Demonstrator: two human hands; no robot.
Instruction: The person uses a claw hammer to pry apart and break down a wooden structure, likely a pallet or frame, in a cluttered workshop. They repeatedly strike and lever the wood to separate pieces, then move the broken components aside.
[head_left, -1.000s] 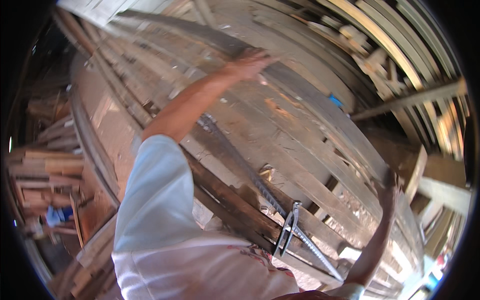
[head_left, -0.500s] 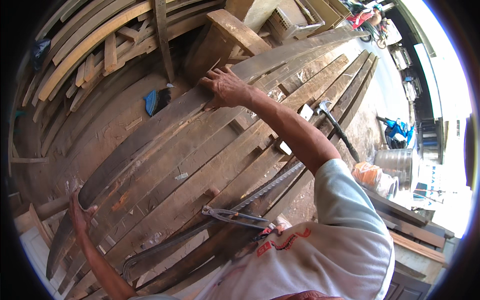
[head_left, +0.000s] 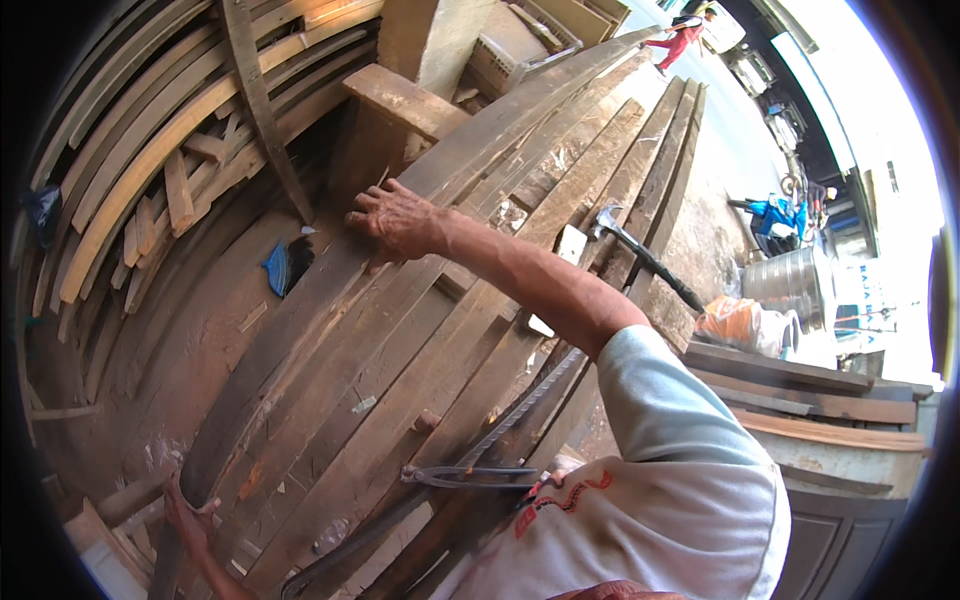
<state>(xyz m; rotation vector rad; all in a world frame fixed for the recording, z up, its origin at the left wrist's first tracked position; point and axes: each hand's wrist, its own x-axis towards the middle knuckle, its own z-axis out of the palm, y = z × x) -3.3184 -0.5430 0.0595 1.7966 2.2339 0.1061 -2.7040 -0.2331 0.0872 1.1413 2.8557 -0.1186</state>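
A long dark wooden plank [head_left: 480, 145] lies on edge along the far-left side of a bed of other weathered planks. My right hand [head_left: 400, 222] grips it near the middle, fingers curled over its far edge. Low at the left, my left hand [head_left: 188, 512] clasps the plank close to its near end, thumb on my side; the fingers are partly hidden. A claw hammer [head_left: 650, 262] with a black handle rests on the planks beyond my right forearm. Nearer to me lie pincers [head_left: 450, 476] and a ribbed metal bar [head_left: 535, 398].
Stacked timber [head_left: 150, 215] lines the left, behind an upright post [head_left: 262, 105]. A wooden bench [head_left: 410, 102] stands beyond my right hand. A blue-and-black object [head_left: 283, 268] lies on the dusty floor. At right are a metal drum [head_left: 788, 285] and a blue motorbike [head_left: 780, 222]; a person in red [head_left: 685, 35] is farther off.
The view has shifted, so most of the scene sits differently in the picture. Both hands remain on the plank at about the same places. A person in red now shows at the top.
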